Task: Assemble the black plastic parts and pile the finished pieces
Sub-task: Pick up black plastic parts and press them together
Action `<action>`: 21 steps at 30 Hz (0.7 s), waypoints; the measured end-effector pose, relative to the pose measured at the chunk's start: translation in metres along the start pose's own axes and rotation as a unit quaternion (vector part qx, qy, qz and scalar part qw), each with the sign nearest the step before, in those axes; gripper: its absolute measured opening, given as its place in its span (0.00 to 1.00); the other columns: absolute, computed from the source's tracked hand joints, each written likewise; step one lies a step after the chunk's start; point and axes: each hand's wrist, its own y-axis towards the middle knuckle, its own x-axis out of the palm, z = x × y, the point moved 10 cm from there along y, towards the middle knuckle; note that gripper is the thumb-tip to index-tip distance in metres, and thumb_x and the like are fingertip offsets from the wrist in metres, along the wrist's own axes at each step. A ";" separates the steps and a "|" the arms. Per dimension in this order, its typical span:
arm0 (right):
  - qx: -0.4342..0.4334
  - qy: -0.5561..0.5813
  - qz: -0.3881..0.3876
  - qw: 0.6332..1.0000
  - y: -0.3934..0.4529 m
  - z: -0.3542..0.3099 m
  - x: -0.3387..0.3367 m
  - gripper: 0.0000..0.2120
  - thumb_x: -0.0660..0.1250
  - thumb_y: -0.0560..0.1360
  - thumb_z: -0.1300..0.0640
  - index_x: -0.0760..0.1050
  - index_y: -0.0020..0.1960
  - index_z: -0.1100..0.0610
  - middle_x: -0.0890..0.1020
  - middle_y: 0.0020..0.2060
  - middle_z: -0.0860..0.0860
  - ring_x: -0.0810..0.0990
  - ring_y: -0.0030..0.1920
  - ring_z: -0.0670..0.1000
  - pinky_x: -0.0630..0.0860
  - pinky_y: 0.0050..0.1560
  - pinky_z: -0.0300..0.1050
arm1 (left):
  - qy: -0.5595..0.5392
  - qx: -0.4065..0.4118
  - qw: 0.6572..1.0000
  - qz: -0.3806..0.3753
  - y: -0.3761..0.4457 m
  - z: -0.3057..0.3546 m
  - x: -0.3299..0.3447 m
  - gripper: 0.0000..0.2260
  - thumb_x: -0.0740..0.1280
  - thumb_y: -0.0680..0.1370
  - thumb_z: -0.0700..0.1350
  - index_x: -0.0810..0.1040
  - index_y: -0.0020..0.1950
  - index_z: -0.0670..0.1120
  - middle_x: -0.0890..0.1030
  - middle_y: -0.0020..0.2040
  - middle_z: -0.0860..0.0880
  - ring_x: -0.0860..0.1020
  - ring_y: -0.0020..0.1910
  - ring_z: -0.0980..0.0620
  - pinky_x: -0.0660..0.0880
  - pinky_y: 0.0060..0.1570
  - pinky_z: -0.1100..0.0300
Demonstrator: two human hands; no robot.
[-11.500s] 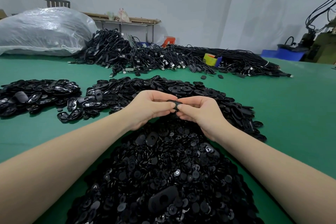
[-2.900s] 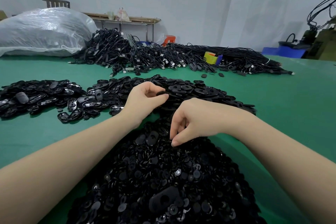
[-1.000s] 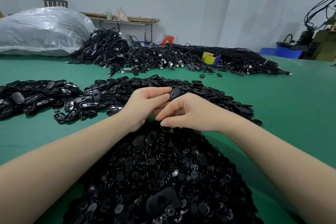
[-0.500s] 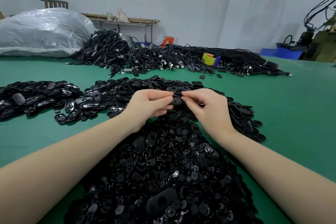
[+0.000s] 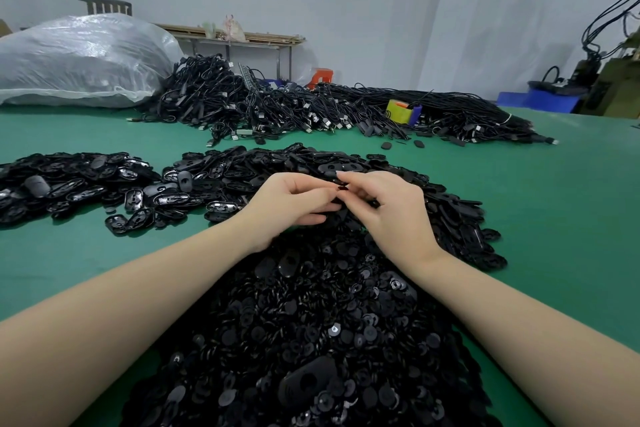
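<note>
Two bare forearms reach in from the near corners and converge toward the middle of the scene. The left hand point(image 5: 291, 199) lies a little left of centre, knuckles up, its fingers curled inward and the thumb pressed toward the fingertips. The right hand point(image 5: 391, 208) sits just beside it on the right, back of the hand facing up, wrist bent slightly so the fingers point(image 5: 349, 180) point left toward the other hand. The fingertips of both hands meet — pinching a small dark piece point(image 5: 342, 187) between them. Both arms are uncovered up to the near edge.
</note>
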 end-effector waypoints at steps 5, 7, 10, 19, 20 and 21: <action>-0.024 -0.005 0.013 1.000 0.000 -0.003 -0.002 0.08 0.71 0.74 0.62 0.84 0.52 0.56 0.85 0.44 0.48 0.79 0.49 0.46 0.74 0.53 0.40 | 0.002 0.014 1.000 0.000 0.000 0.002 -0.001 0.06 0.72 0.77 0.44 0.87 0.43 0.53 0.87 0.48 0.50 0.85 0.50 0.56 0.79 0.41 0.67; -0.043 -0.007 0.014 0.999 0.000 -0.007 -0.002 0.08 0.71 0.73 0.63 0.85 0.51 0.57 0.85 0.43 0.50 0.77 0.49 0.45 0.72 0.53 0.39 | 0.007 0.017 1.000 -0.002 -0.001 0.002 -0.001 0.07 0.72 0.76 0.43 0.87 0.43 0.54 0.87 0.48 0.50 0.84 0.50 0.56 0.79 0.41 0.67; -0.053 -0.011 0.009 0.998 0.000 -0.010 0.001 0.09 0.70 0.74 0.64 0.84 0.52 0.58 0.85 0.44 0.51 0.76 0.50 0.45 0.71 0.54 0.38 | -0.001 0.019 1.000 0.004 0.000 0.002 -0.003 0.07 0.72 0.77 0.42 0.87 0.43 0.53 0.87 0.47 0.50 0.85 0.49 0.55 0.79 0.41 0.67; 0.011 0.014 -0.029 0.999 0.002 0.007 0.007 0.09 0.70 0.76 0.59 0.84 0.55 0.57 0.85 0.46 0.49 0.80 0.50 0.47 0.75 0.55 0.42 | -0.007 0.017 1.000 0.012 0.001 0.001 -0.005 0.08 0.71 0.78 0.42 0.87 0.43 0.53 0.87 0.47 0.50 0.85 0.49 0.55 0.79 0.41 0.68; 0.016 0.020 -0.033 0.999 0.002 0.010 0.007 0.09 0.71 0.76 0.58 0.84 0.54 0.57 0.85 0.45 0.49 0.79 0.50 0.45 0.75 0.55 0.42 | -0.004 0.018 1.000 0.010 0.001 0.001 -0.005 0.09 0.71 0.78 0.42 0.87 0.42 0.54 0.87 0.47 0.50 0.85 0.49 0.56 0.79 0.41 0.68; 0.017 0.023 -0.038 0.999 0.003 0.011 0.007 0.08 0.71 0.76 0.58 0.84 0.54 0.56 0.85 0.45 0.48 0.78 0.49 0.44 0.75 0.55 0.42 | 0.000 0.020 1.000 0.009 0.001 0.001 -0.005 0.09 0.71 0.78 0.42 0.87 0.42 0.54 0.87 0.47 0.51 0.85 0.49 0.56 0.79 0.41 0.68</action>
